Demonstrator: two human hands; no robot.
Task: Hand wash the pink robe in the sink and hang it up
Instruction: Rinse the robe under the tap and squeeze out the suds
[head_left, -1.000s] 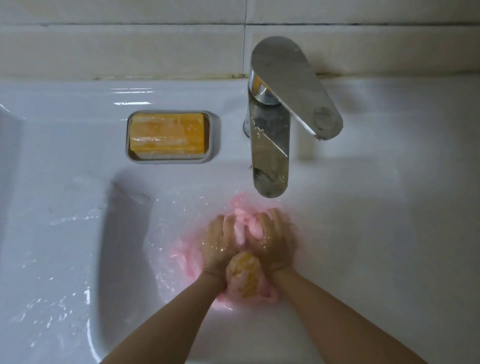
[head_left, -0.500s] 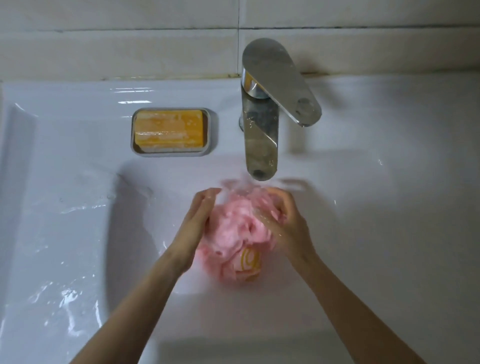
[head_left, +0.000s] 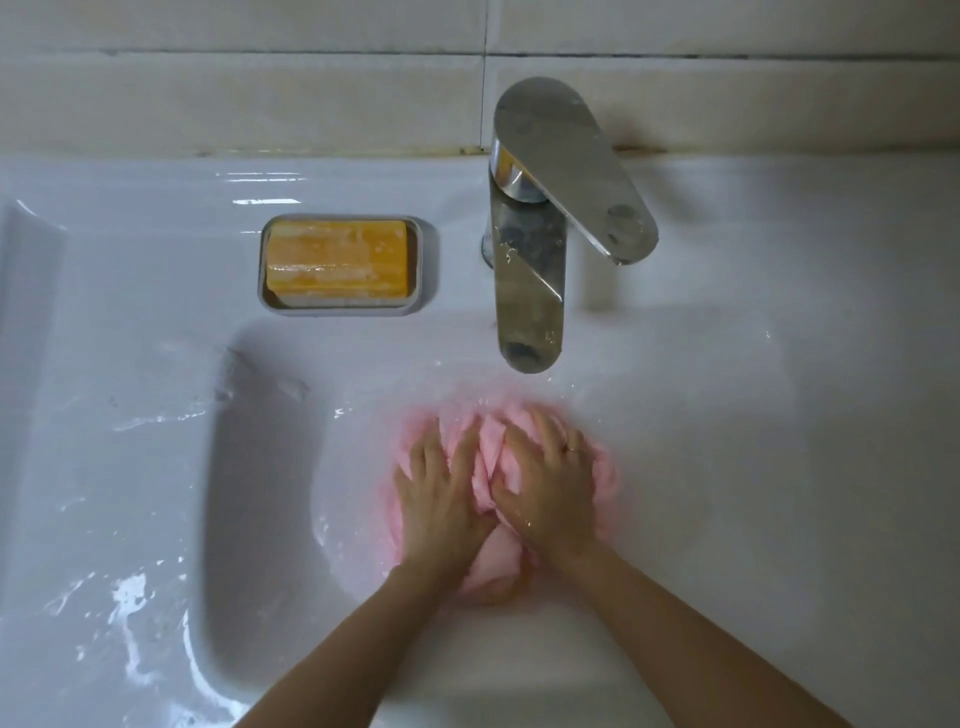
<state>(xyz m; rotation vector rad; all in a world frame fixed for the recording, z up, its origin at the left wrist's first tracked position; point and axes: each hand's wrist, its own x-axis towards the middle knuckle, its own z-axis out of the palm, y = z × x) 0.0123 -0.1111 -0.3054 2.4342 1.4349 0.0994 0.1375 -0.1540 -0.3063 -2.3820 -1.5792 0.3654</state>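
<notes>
The sink (head_left: 753, 467) holds the pink robe (head_left: 491, 457), bunched in the basin just below the tap (head_left: 530, 291). It is pressed flat under the left hand (head_left: 441, 493) and right hand (head_left: 550, 488), fingers spread, neither nearer; no long axis is discernible.

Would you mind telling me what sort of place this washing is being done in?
Most likely a home bathroom: a white ceramic sink with a chrome faucet, pale wall tiles behind it, and an orange soap bar in a dish on the rim.
</notes>
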